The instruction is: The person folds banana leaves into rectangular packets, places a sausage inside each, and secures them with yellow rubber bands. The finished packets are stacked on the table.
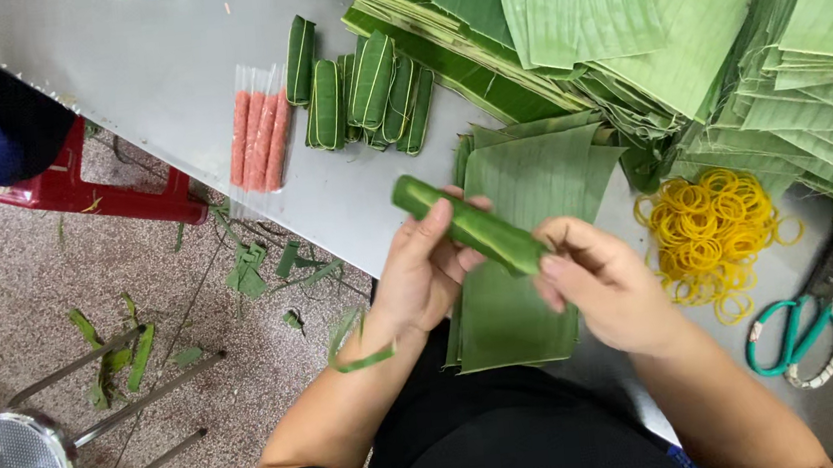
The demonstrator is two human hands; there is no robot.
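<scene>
Leaf-wrapped roll btwn both hands, left hand, right hand

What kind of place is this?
Likely a small food-wrapping workshop: stacks of cut banana leaves on a metal table, finished leaf-wrapped rolls, and a pile of yellow rubber bands.

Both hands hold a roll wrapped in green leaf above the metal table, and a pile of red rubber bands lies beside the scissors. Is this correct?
Not quite: the rubber bands are yellow, as the head view shows. The left hand and right hand do hold the leaf-wrapped roll above the table, scissors nearby.
</scene>
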